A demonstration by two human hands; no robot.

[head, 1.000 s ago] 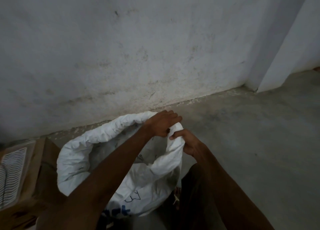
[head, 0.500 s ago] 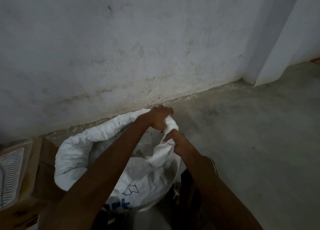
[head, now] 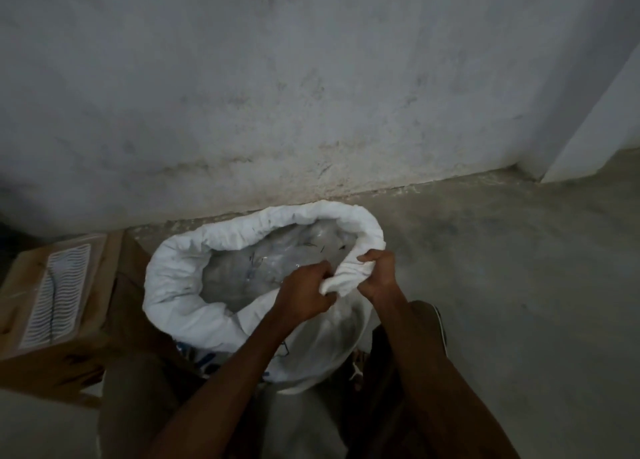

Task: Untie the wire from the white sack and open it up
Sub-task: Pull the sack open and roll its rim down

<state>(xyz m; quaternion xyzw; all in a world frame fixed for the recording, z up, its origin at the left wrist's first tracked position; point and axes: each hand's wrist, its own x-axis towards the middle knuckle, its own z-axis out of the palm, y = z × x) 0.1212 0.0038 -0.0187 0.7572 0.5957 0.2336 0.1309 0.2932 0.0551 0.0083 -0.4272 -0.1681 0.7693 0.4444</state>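
Note:
The white sack (head: pixel 180 285) stands on the floor by the wall, its mouth wide open and its rim rolled down into a thick collar. A clear plastic lining shows inside. My left hand (head: pixel 304 296) and my right hand (head: pixel 379 275) both grip the rolled rim at its near right side, close together, with a fold of white cloth between them. No wire is visible anywhere.
A brown cardboard box (head: pixel 104 320) with a white ribbed tray (head: pixel 57 292) on top stands just left of the sack. A stained wall (head: pixel 311 95) rises right behind it. Bare concrete floor (head: pixel 519 268) stretches to the right. My legs are below the sack.
The view has tilted down, so the sack's inside now shows. Both hands have slid along the rim from its far right edge to the near right side, still gripping the rolled cloth.

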